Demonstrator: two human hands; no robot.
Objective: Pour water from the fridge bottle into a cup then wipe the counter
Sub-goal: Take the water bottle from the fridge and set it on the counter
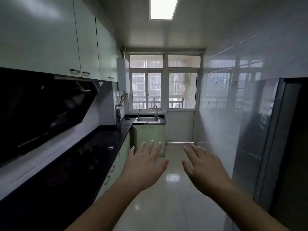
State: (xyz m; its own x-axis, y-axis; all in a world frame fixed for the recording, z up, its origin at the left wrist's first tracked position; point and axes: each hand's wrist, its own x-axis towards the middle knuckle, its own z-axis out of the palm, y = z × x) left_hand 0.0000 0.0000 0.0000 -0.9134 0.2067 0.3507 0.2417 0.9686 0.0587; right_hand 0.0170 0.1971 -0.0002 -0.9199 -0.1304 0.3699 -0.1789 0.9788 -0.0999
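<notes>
I stand in a narrow kitchen. My left hand (144, 165) and my right hand (202, 165) are stretched out in front of me over the floor, palms down, fingers straight and spread, holding nothing. A tall grey fridge (260, 139) stands against the right wall, its door closed. The dark counter (70, 174) runs along the left side. No bottle, cup or cloth shows in view.
A built-in hob (86, 150) sits in the counter under a black range hood (38, 110). A steel sink (147, 119) with two taps lies at the far end below the window. Green cabinets (150, 135) line the base. The glossy tiled floor (173, 189) runs down the middle.
</notes>
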